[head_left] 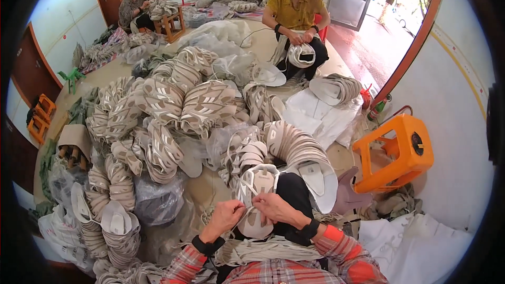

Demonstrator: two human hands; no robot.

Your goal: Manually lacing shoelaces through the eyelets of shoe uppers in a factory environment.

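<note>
A beige and white shoe upper [261, 179] rests on my lap, its toe part showing below my fingers. My left hand [228, 216] is closed in a pinch at the upper's left edge, on a thin pale shoelace. Over the upper's middle, my right hand [276, 210] pinches the lace too; its exact fingertip grip is partly hidden. A bundle of pale laces [268, 251] lies across my lap, below both wrists. Just beyond the upper, to the right, curves a nested stack of uppers [297, 144].
Heaps of stacked uppers [173, 100] fill the floor to the left and ahead. An orange plastic stool [397, 150] lies tipped at the right. White sacks [410, 244] spread at the lower right. A co-worker [297, 13] in a yellow shirt sits ahead, holding an upper; others sit farther back.
</note>
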